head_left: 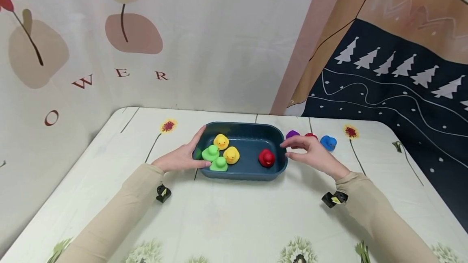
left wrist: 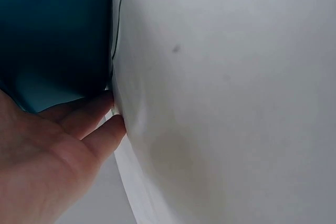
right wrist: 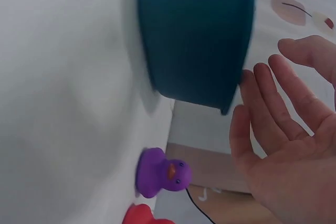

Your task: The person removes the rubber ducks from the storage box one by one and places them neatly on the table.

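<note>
A dark blue rectangular tub [head_left: 241, 175] stands on the table, holding rubber ducks. My left hand [head_left: 184, 155] holds its left end, thumb at the front corner and fingers along the outer wall. Bunched at that end are two green ducks [head_left: 211, 153] and two yellow ducks [head_left: 231, 155]; a red duck [head_left: 266, 158] sits near the right end. Beside the right rim is my right hand [head_left: 314, 155], fingers loosely bent with nothing between them. In the right wrist view its fingertips are close to the tub wall [right wrist: 194, 35]; contact is unclear.
Behind my right hand are a purple duck [head_left: 292, 134], a partly hidden red duck [head_left: 310, 135] and a blue duck [head_left: 328, 143]. A flower-patterned cloth [head_left: 234, 222] covers the table. Printed curtains [head_left: 219, 52] hang along its back and left side.
</note>
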`<state>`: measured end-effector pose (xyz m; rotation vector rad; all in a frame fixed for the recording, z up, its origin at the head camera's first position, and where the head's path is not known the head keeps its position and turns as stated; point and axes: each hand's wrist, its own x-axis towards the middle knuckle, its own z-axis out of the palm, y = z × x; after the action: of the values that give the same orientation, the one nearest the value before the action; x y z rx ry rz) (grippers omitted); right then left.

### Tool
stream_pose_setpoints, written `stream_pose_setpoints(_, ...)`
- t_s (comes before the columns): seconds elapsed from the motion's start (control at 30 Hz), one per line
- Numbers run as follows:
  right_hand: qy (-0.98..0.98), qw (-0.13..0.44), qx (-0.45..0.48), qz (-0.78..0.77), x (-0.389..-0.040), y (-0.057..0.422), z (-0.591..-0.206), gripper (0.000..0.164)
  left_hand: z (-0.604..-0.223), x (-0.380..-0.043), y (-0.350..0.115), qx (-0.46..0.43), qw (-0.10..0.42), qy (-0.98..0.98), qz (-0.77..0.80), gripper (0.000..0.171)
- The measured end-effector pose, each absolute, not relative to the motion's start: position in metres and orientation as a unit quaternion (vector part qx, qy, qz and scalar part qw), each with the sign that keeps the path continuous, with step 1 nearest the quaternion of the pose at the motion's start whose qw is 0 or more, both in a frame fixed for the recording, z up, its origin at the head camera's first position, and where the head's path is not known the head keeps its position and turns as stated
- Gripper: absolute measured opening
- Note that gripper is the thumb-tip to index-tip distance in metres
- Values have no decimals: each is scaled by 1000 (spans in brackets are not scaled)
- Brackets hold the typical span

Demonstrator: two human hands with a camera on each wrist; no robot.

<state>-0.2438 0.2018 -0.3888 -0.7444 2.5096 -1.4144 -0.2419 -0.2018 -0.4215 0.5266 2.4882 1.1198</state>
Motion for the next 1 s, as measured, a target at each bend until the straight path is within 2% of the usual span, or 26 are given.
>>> stream_pose_setpoints(0.3, 838, 92, -252, -475, -249, 186, -397, 26, -421, -242, -202, 188, 183, 878, 400, 112)
stream_pose_setpoints(0.77, 858, 48, -334, -388, -256, 161, -411, 24, -422, -242, -203, 185, 180, 878, 404, 110)
stream_pose_setpoints(1.0, 875, 49, -328, -353, -254, 155, -412, 23, -421, -243, -203, 193, 179, 879, 399, 111)
